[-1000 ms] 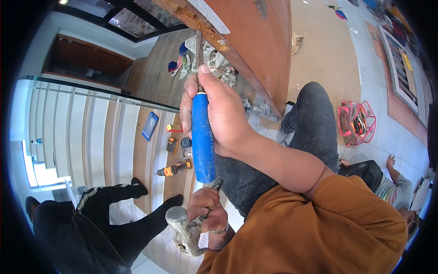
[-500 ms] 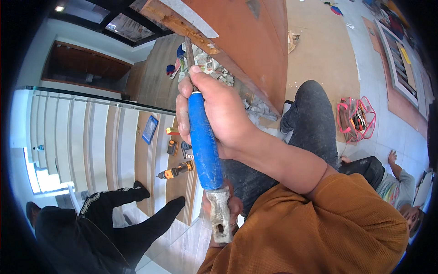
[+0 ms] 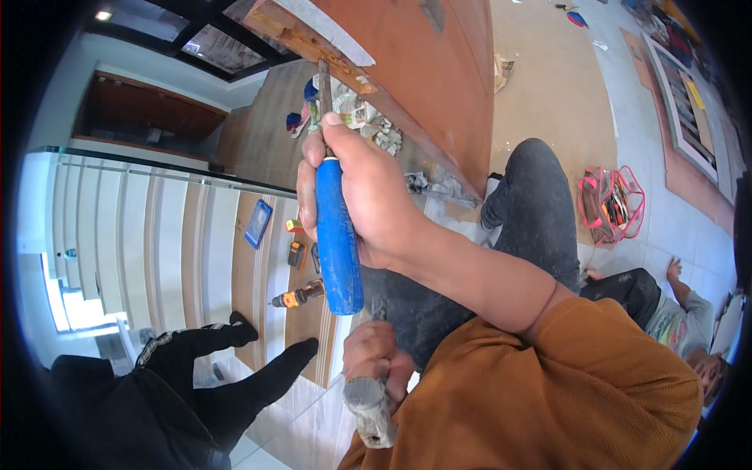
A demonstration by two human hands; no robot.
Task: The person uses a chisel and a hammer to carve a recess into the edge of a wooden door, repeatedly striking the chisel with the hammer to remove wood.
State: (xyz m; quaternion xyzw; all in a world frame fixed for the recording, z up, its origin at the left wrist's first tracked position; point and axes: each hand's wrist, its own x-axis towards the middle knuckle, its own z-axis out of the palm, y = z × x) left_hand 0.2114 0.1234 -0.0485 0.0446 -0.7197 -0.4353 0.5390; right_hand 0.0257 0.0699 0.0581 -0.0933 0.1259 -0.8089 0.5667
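Note:
My right hand (image 3: pixel 364 180) is closed around the blue handle of a chisel (image 3: pixel 339 243), thumb along the base of its blade. The blade points away from me, its tip at the chipped edge of a reddish-brown wooden door panel (image 3: pixel 439 86). Bare, rough wood shows along that edge beside a pale strip. Lower down, my left hand (image 3: pixel 372 348) grips a worn hammer (image 3: pixel 372 411) with a whitish, crusted head. The hammer head is apart from the chisel's butt, nearer my body. Most of the hammer's handle is hidden by my fingers.
A yellow-and-black cordless drill (image 3: pixel 298 295) and a blue case (image 3: pixel 258 223) lie on the steps at left, where a person in black (image 3: pixel 196 399) is. Crumpled newspaper (image 3: pixel 384 135) lies beneath the panel. At right are a pink-edged tool bag (image 3: pixel 611 207) and another person (image 3: pixel 674 313) on the floor.
The hammer head has drawn back from the chisel's butt toward my body. The chisel's handle has swung slightly left, while its tip stays at the panel edge.

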